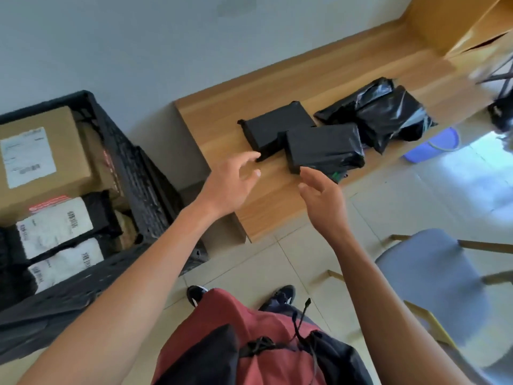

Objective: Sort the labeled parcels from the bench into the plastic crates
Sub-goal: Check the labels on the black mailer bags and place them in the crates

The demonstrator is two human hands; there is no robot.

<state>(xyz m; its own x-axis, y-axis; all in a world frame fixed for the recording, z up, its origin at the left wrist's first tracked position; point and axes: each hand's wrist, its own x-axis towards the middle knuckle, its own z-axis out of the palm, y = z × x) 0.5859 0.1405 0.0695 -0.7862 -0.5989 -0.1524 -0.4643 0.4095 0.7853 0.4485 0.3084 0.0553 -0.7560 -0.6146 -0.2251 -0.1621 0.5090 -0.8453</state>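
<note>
Grip empty: our left hand point(231, 180) and right hand point(322, 195) spread wide, nearing black parcel point(324, 147) on surface point(222, 120). Reach step, we judge; next, clasp both ends, carry to crate point(133, 162).

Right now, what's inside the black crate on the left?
The black crate holds a brown cardboard box with a white label, and below it in the picture black parcels with white labels. Whatever lies beneath these is covered.
</note>
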